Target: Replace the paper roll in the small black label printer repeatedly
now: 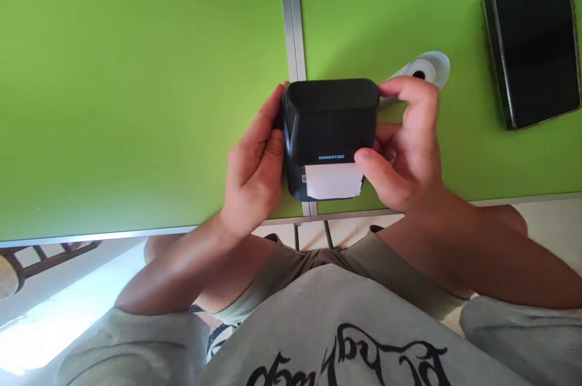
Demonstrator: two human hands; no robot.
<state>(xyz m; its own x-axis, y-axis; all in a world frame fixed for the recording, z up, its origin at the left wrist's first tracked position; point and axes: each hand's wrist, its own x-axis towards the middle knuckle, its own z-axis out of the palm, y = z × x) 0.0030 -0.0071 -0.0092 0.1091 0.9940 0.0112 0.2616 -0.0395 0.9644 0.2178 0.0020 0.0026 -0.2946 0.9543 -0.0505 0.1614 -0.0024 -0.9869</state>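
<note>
Printer [331, 122] in both hands; roll [425, 68], phone [534, 40] nearby.

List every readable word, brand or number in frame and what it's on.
"NIIMBOT": small blue lettering on the front of the black label printer, held between the left hand and the right hand.
White paper tab sticking out of the printer: blank.
Grey shirt: large black script, cut off by the frame edge, not readable.
Dark phone and white paper roll: no text visible.
</note>
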